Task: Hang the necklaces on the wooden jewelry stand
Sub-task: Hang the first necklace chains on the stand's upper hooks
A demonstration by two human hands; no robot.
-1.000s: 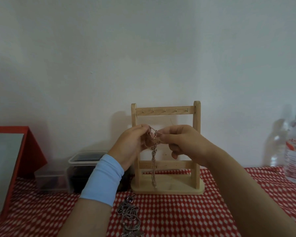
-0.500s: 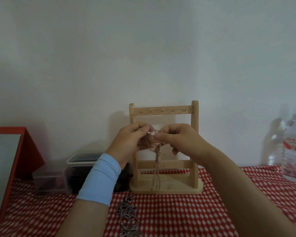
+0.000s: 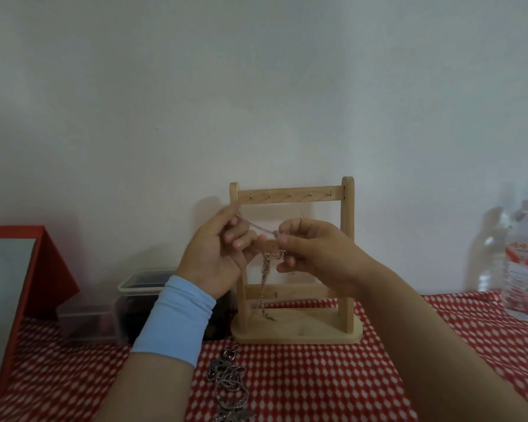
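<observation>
A wooden jewelry stand [image 3: 348,239] stands upright against the wall, with small metal hooks along its top bar and nothing on them. In front of it my left hand [image 3: 217,257] and my right hand [image 3: 314,254] each pinch a thin pinkish chain necklace [image 3: 264,278]. A short stretch of the chain runs taut between my fingertips, just below the top bar. The rest hangs bunched down to the stand's base. A silver chain necklace [image 3: 229,385] lies in a heap on the cloth near my left forearm.
A red-and-white patterned cloth [image 3: 333,376] covers the table. Clear plastic boxes [image 3: 141,300] sit left of the stand, with a red-framed board [image 3: 37,269] leaning further left. A water bottle [image 3: 525,269] stands at the right edge.
My hands have drawn apart, stretching a length of the pink chain between them. The left hand has risen a little towards the top bar.
</observation>
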